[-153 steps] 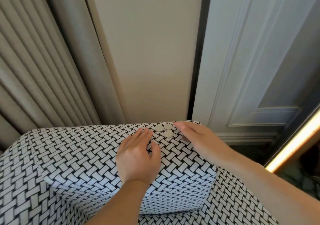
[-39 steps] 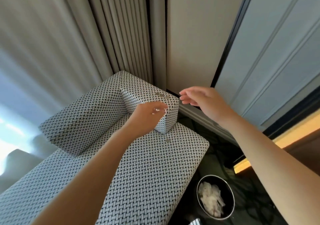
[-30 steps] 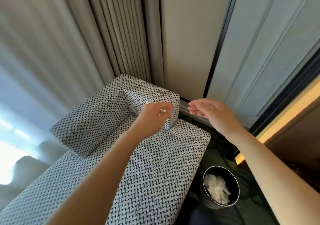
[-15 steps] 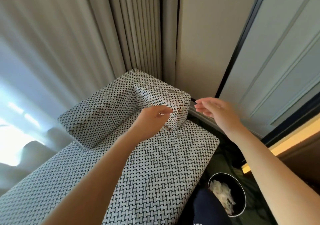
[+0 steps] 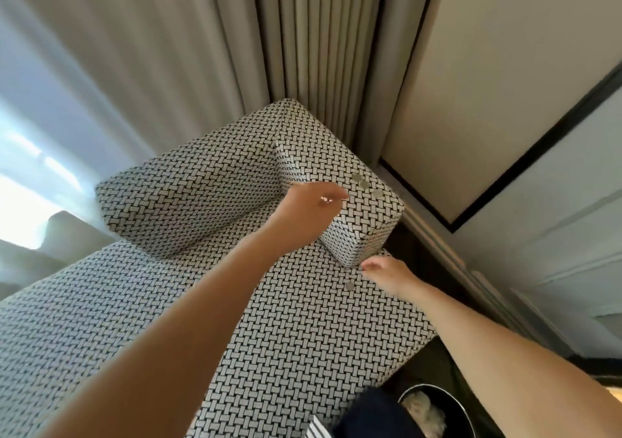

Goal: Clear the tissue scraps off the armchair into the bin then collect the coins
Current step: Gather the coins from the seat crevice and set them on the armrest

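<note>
The black-and-white woven armchair (image 5: 269, 336) fills the middle of the head view. Three coins (image 5: 363, 184) lie close together on top of its right armrest (image 5: 323, 154). One more coin (image 5: 350, 286) lies on the seat just below the armrest's front corner. My left hand (image 5: 308, 210) hovers beside the armrest with its fingers curled, pinching a small shiny coin. My right hand (image 5: 387, 274) is low over the seat, fingers stretched out, its tips a little right of the seat coin. The black bin (image 5: 447, 393) at the bottom right holds white tissue scraps (image 5: 420, 410).
Beige curtains (image 5: 303, 50) hang behind the chair, and a panelled wall (image 5: 538, 201) runs along its right side. A narrow dark floor gap separates chair and wall. A dark blue clothed leg (image 5: 367, 414) shows beside the bin.
My right hand has dropped from beside the armrest's top down to the seat, near the lone coin. My left hand has stayed curled by the armrest. The camera has tilted.
</note>
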The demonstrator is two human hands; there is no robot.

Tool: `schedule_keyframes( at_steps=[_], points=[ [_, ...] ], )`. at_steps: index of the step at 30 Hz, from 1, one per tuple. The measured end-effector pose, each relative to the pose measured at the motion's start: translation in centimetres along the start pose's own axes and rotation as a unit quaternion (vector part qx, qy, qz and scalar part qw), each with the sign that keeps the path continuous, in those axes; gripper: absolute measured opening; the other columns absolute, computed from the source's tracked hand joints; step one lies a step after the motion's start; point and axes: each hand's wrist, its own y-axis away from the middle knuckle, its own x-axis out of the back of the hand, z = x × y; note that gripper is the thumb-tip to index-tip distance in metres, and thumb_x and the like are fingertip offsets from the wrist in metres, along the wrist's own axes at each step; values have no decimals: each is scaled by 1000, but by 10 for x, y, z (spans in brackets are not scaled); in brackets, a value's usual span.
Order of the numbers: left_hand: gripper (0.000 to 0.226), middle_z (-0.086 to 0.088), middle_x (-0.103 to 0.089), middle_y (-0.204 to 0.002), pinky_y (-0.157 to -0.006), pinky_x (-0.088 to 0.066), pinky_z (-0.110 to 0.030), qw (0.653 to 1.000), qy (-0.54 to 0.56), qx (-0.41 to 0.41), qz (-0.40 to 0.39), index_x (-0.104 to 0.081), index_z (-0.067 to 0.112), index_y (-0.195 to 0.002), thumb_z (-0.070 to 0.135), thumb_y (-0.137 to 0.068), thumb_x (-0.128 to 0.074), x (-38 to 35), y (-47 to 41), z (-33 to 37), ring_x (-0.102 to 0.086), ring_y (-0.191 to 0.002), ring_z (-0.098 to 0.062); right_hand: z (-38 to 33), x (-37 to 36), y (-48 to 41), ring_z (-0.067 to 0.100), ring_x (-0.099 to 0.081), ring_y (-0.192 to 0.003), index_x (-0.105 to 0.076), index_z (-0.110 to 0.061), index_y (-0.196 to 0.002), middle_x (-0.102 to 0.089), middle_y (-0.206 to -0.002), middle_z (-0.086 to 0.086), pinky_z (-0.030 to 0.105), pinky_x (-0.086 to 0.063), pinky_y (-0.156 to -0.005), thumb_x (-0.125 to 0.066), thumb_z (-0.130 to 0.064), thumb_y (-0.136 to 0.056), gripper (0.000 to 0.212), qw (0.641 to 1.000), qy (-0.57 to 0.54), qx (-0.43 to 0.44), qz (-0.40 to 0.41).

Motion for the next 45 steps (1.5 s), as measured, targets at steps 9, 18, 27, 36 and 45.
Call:
schedule_keyframes(
  at_steps=[9, 18, 27, 36, 45],
  points=[
    [32, 9, -48, -139, -53, -44, -2, 999, 38, 21, -15, -56, 22, -126, 15, -97, -45, -41, -95, -9, -60, -84, 2, 72, -17, -92, 24, -16, -144, -22, -41, -147, -3, -160, -2, 33, -31, -111, -48, -3, -91, 72, 961, 190, -19, -199],
    [28, 7, -59, -121, -46, -38, -4, 999, 3, 27, -30, -59, 24, -120, 19, -97, -44, -87, -113, -88, -51, -68, 11, 111, -113, -163, 25, 13, -145, 11, -30, -149, 21, -156, -5, 45, -12, -116, -38, -13, -100, 71, 967, 214, -14, -137],
    [26, 12, -60, -112, -48, -53, -20, 996, 18, 46, -73, -62, 29, -115, 21, -97, -44, -121, -100, -126, -63, -58, -11, 129, -165, -144, 20, -34, -136, -33, -9, -142, -34, -148, 7, 29, -35, -110, -48, 0, -92, 53, 960, 261, 26, 103],
    [24, 13, -60, -111, -43, -43, -13, 994, 57, 81, -50, -64, 27, -112, 21, -97, -46, -121, -110, -121, -54, -54, -2, 152, -161, -111, 1, -55, -68, -53, -25, -78, -59, -80, -7, 29, -53, -80, -49, -13, -96, 22, 994, 30, -16, 103],
    [28, 5, -61, -116, -39, -31, 2, 984, 119, 134, 8, -62, 24, -117, 19, -95, -46, -113, -151, -84, -47, -66, -4, 76, 33, -113, 5, -66, -78, -67, -15, -101, -69, -87, -6, 17, -54, -75, -60, -12, -87, 15, 881, -244, 170, 368]
  ],
)
